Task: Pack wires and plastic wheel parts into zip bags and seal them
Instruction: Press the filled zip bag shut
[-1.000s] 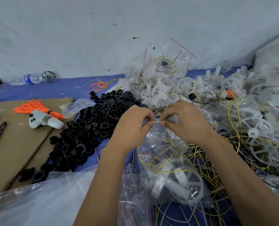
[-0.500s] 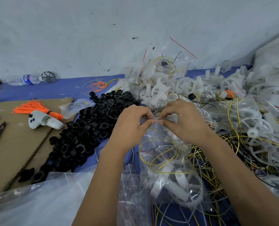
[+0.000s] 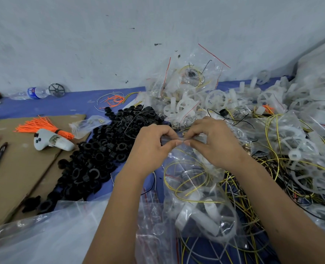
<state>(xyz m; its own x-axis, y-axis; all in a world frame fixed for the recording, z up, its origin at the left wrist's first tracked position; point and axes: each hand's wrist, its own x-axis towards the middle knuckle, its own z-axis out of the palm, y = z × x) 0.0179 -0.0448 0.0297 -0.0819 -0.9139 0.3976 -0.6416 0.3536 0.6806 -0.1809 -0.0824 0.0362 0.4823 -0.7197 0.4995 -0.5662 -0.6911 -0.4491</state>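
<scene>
Both hands, left hand and right hand, pinch the zip bag mouth between fingertips, each grip pressing the seal closed over wires and wheel.

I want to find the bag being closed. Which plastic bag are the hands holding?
The zip bag in the middle, with yellow wire and a white wheel inside. Both hands, left hand and right hand, pinch its top edge; the other bags lie untouched.

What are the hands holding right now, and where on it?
Both the left hand and right hand pinch the top zip edge of a clear zip bag filled with yellow wire and white wheel parts.
</scene>
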